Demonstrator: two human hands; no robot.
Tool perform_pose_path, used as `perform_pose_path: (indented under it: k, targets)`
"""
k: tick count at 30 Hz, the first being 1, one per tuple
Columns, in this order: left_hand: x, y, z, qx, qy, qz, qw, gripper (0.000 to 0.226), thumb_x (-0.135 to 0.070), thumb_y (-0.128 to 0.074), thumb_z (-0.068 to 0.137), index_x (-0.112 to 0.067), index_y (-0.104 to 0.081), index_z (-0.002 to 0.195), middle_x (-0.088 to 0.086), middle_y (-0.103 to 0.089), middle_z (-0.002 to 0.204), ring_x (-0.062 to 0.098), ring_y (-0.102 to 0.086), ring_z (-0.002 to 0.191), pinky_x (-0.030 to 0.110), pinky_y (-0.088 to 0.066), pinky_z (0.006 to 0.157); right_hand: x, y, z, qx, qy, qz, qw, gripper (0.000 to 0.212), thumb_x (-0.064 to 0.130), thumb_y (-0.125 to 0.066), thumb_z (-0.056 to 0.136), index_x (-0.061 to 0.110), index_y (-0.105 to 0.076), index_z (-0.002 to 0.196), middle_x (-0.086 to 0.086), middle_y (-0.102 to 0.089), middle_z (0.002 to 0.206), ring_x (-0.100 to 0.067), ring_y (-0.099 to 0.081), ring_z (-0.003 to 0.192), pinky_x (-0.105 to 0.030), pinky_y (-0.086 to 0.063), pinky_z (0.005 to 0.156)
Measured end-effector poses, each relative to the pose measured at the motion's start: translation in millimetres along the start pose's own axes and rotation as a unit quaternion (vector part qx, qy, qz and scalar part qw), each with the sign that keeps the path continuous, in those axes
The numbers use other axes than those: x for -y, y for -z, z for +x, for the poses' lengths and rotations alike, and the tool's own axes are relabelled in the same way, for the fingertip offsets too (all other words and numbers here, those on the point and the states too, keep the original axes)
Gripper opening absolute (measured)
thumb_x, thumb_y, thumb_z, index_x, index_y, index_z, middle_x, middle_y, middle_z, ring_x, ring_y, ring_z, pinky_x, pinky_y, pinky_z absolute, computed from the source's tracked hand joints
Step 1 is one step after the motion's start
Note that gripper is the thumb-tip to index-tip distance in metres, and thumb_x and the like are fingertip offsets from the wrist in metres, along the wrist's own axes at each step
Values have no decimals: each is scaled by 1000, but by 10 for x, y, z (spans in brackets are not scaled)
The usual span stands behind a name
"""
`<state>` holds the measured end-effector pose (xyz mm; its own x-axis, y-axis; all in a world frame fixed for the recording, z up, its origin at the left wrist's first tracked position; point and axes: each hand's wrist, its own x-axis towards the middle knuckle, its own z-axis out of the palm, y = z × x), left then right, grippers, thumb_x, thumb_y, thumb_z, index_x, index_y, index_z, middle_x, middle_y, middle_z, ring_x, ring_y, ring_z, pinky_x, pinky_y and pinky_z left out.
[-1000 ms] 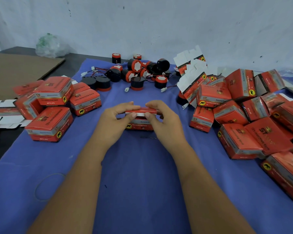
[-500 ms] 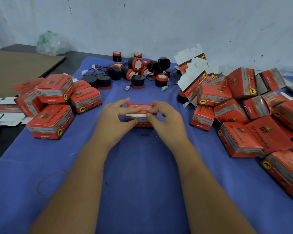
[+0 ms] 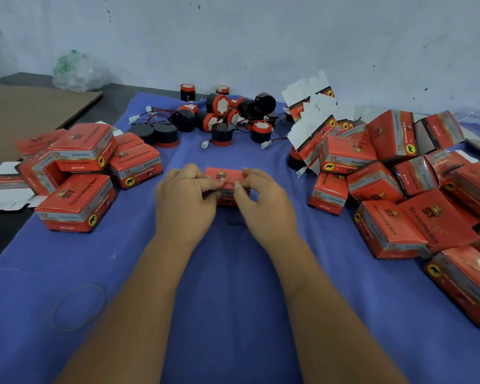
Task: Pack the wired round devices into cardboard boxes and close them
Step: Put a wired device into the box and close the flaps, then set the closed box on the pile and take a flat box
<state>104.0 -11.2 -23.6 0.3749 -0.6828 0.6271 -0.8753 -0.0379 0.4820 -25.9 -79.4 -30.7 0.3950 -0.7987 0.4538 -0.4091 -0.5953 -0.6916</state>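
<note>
A small red cardboard box (image 3: pixel 225 176) sits on the blue cloth at the middle of the table. My left hand (image 3: pixel 185 200) grips its left side with curled fingers. My right hand (image 3: pixel 263 202) pinches its right side, thumb and fingers on the lid. The lid lies flat with its red top showing. What is inside the box is hidden. A heap of black and red round devices (image 3: pixel 225 117) with red-black wires and white plugs lies beyond the box at the back.
Closed red boxes (image 3: pixel 75 200) are piled at the left, many more red boxes (image 3: pixel 399 189) at the right. Flat unfolded box blanks (image 3: pixel 311 106) lean at the back right. A rubber band (image 3: pixel 79 306) lies near left, brown cardboard (image 3: pixel 25 117) far left.
The lid's white flap, visible earlier, has gone into the box and the red top now lies flat. Both hands have stayed on the box, fingers curling closer together over it.
</note>
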Motion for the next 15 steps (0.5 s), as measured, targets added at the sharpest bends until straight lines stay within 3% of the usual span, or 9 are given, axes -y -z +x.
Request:
perform_pose_path:
  k: [4,6,9,12,13,15]
  targets:
    - [-40,11,-18,-3,-16,58,998,22,-13,-69,87,-19,-77,107,3,-67,96,32,-54,96,43,-39,82,9,-48,45,10,-49,53,997,24,25,-54,98,6,-67,89,9,-55,135,24,-43,88,-15,-40,75]
    - [-53,18,6,-10,-6,66,998,26,-11,-62,89,-16,-75,111,6,-67,105,32,-54,101,42,-38,85,63,-94,86,10,-68,72,995,24,22,-53,98,6,-67,89,7,-55,135,29,-42,87,-18,-43,78]
    - [-86,59,45,-56,30,-7,998,30,-2,-51,91,-11,-71,111,7,-62,105,25,-53,96,36,-42,82,225,-245,198,48,-84,101,990,31,28,-45,102,9,-67,110,7,-51,141,16,-48,100,-26,-43,94]
    - [-101,89,57,-100,106,-151,978,25,-3,-47,92,-16,-66,101,-3,-61,100,11,-56,92,23,-45,78,447,-503,288,164,-155,149,963,54,54,-23,102,27,-51,139,1,-53,142,-17,-45,133,-46,-29,115]
    - [-95,102,61,-112,143,-199,963,25,-3,-47,92,-17,-65,100,-4,-62,100,9,-58,93,21,-47,79,507,-566,313,202,-175,173,948,58,59,-19,100,31,-48,141,0,-50,145,-20,-40,138,-47,-24,117]
    - [-60,116,82,-125,202,-279,931,26,-2,-47,93,-20,-65,100,-3,-65,104,8,-62,96,22,-50,82,531,-597,386,232,-186,280,913,55,61,-21,100,37,-48,141,2,-41,153,-18,-32,144,-36,-24,116]
